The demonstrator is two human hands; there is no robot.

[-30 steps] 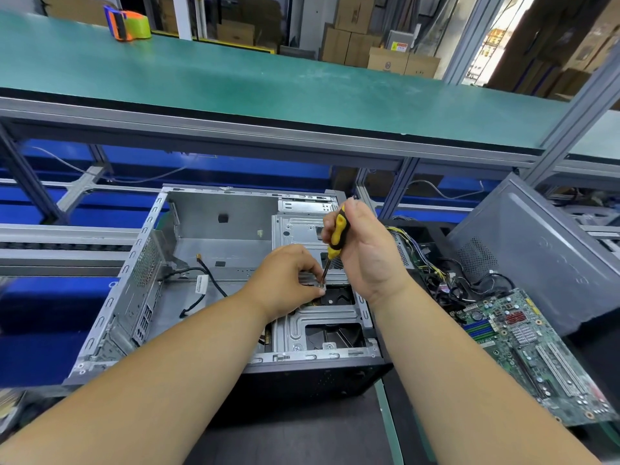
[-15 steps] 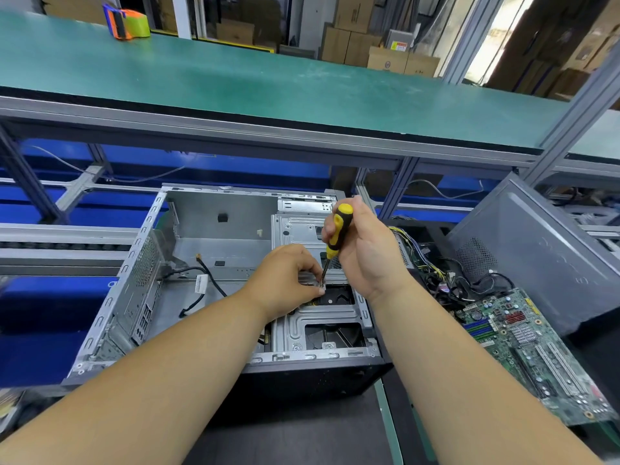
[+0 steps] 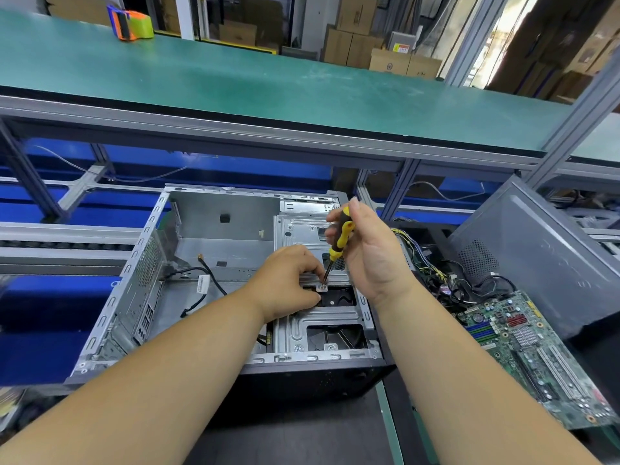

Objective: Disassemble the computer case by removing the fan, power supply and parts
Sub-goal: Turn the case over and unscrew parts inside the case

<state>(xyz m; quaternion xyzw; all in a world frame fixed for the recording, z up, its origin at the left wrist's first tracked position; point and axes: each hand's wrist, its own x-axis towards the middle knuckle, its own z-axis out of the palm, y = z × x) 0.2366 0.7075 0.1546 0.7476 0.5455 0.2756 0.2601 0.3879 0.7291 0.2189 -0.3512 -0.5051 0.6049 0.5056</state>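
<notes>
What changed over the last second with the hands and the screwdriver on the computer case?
Little changed. The right hand shifted its fingers on the yellow and black screwdriver, as if twirling it, with the tip kept on the same spot of the drive bracket. The left hand stayed beside the tip. The case and motherboard did not move.

At the centre of the frame, the left hand (image 3: pixel 288 280) is covering the spot where the tip of the yellow-and-black-handled screwdriver (image 3: pixel 337 245) is meeting the silver metal drive cage (image 3: pixel 322 317), so the screw is too small to make out. Both forearms are running off the bottom edge. At lower right, the green printed circuit board (image 3: pixel 533 350) is being cut by the frame edge. The orange-and-green tape dispenser (image 3: pixel 131 23), upper left, is blurring.
</notes>
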